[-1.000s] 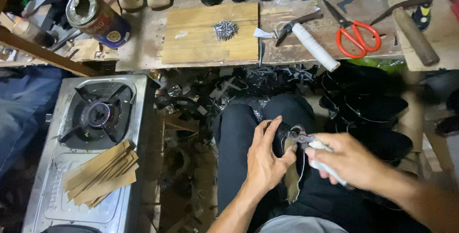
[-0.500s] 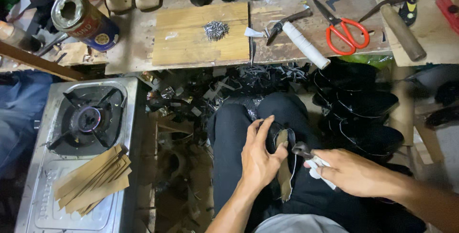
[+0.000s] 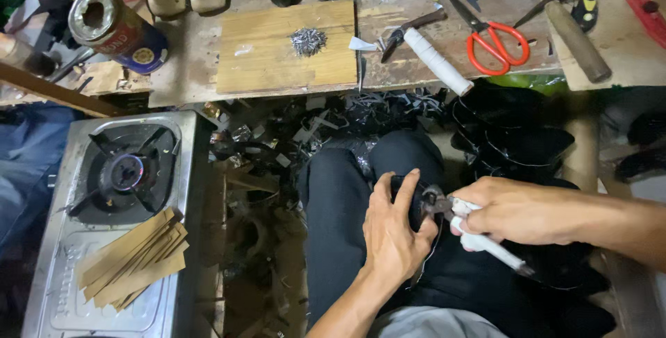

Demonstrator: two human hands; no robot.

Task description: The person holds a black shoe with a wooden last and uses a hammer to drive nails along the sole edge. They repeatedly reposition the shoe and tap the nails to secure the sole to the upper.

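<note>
My left hand (image 3: pixel 393 230) grips a black shoe piece (image 3: pixel 411 203) resting on my lap, with fingers wrapped over it. My right hand (image 3: pixel 517 211) holds white-handled pliers (image 3: pixel 479 234), whose metal jaws touch the black piece just right of my left fingers. Both hands meet over my dark trousers (image 3: pixel 340 206). Most of the black piece is hidden under my left hand.
A wooden bench (image 3: pixel 388 67) ahead carries a board with a pile of small nails (image 3: pixel 308 40), red-handled scissors (image 3: pixel 494 40), a white-handled tool (image 3: pixel 433 61), a hammer (image 3: pixel 576 29) and a tin can (image 3: pixel 114 29). A gas stove (image 3: pixel 118 199) with tan strips (image 3: pixel 135 258) stands left. Black shoe uppers (image 3: pixel 517 137) lie right.
Both hands have shifted slightly down and right on my lap. The pliers' jaws have closed in on the black piece, and the tan strip seen hanging earlier is no longer visible.
</note>
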